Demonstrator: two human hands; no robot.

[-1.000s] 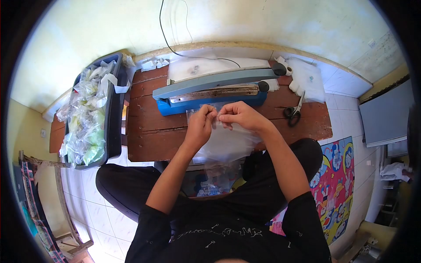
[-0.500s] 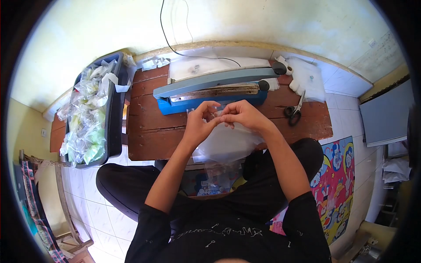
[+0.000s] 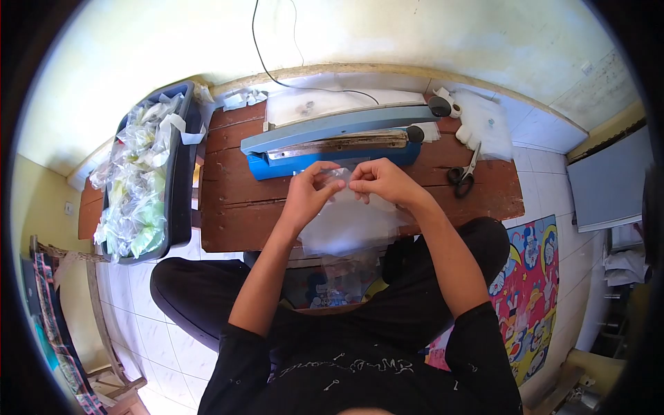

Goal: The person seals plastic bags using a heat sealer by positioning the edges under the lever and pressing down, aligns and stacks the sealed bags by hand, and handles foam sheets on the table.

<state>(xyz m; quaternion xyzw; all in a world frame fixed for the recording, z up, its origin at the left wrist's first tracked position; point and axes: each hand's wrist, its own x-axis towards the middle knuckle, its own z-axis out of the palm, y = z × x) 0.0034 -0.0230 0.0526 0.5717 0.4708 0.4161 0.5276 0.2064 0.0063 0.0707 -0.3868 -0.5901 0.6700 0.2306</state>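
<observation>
Clear plastic bags (image 3: 349, 225) lie at the front edge of the wooden table, below both hands. My left hand (image 3: 315, 192) is closed in a pinch on the top edge of a clear plastic bag. Close beside it, my right hand (image 3: 380, 182) pinches the same film with thumb and forefinger. The fingertips are a small gap apart. Just behind the hands stands a blue heat sealer (image 3: 283, 166), its long grey arm (image 3: 346, 123) raised over a metal strip. How many layers of film the fingers hold cannot be made out.
A dark crate (image 3: 181, 187) full of filled plastic bags (image 3: 142, 187) stands at the left. Black scissors (image 3: 462, 178) lie on the table's right side (image 3: 494, 197), near white rolls (image 3: 465, 133) and a stack of clear bags (image 3: 487, 124). A cable (image 3: 266, 69) hangs behind.
The fingertips, touching half a second ago, are now slightly apart. My left hand has shifted a little to the left, and the plastic under the hands has moved slightly.
</observation>
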